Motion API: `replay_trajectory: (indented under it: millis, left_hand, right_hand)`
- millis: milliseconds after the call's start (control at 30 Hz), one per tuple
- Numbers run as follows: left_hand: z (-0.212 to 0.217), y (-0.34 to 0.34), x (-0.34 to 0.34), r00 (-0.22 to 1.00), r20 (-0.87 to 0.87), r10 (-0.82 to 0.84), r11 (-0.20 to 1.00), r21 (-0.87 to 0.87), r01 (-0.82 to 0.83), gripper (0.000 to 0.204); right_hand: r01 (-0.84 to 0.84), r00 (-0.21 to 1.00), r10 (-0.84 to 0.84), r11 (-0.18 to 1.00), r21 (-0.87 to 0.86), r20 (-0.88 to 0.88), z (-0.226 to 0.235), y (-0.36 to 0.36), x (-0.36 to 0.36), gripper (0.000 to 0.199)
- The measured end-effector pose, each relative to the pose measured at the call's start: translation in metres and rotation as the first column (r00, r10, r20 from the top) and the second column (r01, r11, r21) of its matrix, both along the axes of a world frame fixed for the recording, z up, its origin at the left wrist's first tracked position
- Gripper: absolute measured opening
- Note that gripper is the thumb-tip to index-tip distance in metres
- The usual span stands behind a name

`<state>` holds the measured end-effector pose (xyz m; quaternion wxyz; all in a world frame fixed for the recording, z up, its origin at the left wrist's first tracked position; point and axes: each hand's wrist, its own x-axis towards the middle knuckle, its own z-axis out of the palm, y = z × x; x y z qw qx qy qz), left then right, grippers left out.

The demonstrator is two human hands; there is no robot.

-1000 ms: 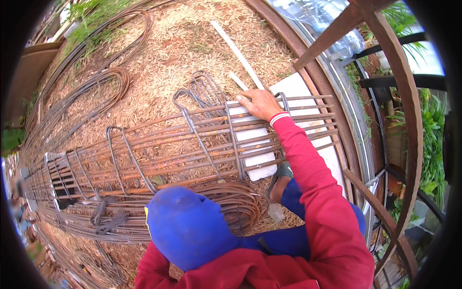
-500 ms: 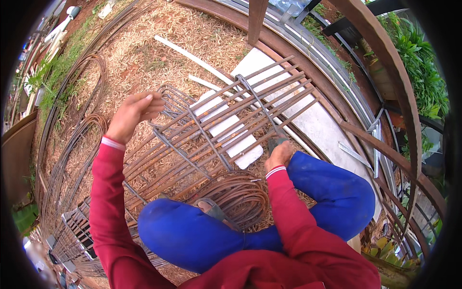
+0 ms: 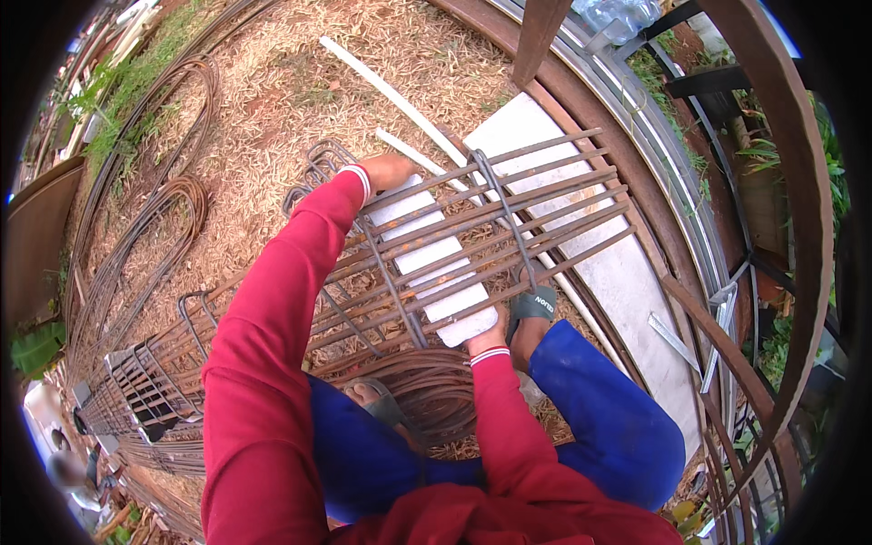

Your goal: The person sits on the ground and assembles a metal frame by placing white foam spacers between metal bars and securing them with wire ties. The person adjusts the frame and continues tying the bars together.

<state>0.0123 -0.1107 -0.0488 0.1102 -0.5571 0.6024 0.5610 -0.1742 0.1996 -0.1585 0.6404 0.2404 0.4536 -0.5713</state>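
Observation:
A long white board (image 3: 436, 259) with rounded corners lies crosswise beneath a row of rusty rebar rods (image 3: 536, 195). Bent steel stirrups (image 3: 392, 277) loop around the rods, making a cage. My left hand (image 3: 387, 171) is at the board's far end, reaching over the cage; its fingers are turned away and mostly hidden. At the near end my right hand (image 3: 486, 336) grips the board's edge, its thumb side up and the other fingers hidden beneath. Several loose stirrups (image 3: 327, 163) rest beside my left wrist.
Coiled rusty rods (image 3: 427, 400) lie between my sandalled feet. Two white strips (image 3: 391, 95) and a wide white panel (image 3: 581, 227) are on the straw-covered ground. Bent rod bundles (image 3: 182, 204) spread at left. Curved metal beams (image 3: 799, 236) arch along the right.
My left hand has come down from the air to the board's far end. My right hand has moved left from beside my knee to its near end. The view has shifted slightly.

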Motion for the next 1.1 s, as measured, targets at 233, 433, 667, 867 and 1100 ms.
replay_trajectory:
  millis: [233, 433, 667, 867, 1100]
  left_hand:
    - [0.003, 0.003, -0.009, 0.956, 0.121, -0.266, 0.932, -0.220, 0.287, 0.044]
    - [-0.007, -0.002, -0.021, 0.978, 0.092, -0.185, 0.946, -0.252, 0.203, 0.048]
    - [0.002, 0.007, -0.019, 0.988, 0.032, -0.153, 0.960, -0.232, 0.156, 0.045]
    - [0.021, -0.006, -0.046, 0.940, 0.106, -0.324, 0.874, -0.347, 0.340, 0.052]
    - [0.020, 0.000, -0.037, 0.991, 0.040, -0.128, 0.951, -0.279, 0.134, 0.053]
  right_hand:
    - [0.002, 1.000, -0.001, 0.999, -0.037, 0.029, -0.007, 0.009, 0.003, 0.064]
    - [0.002, 0.999, 0.000, 0.998, -0.062, 0.035, 0.002, 0.002, 0.009, 0.067]
    - [-0.024, 0.998, 0.021, 0.999, -0.034, -0.065, -0.007, -0.005, -0.023, 0.058]
    - [0.088, 0.996, -0.089, 0.996, 0.027, 0.021, 0.003, -0.006, -0.001, 0.058]
    - [-0.074, 0.993, 0.069, 0.997, -0.039, -0.098, 0.018, -0.015, -0.028, 0.061]
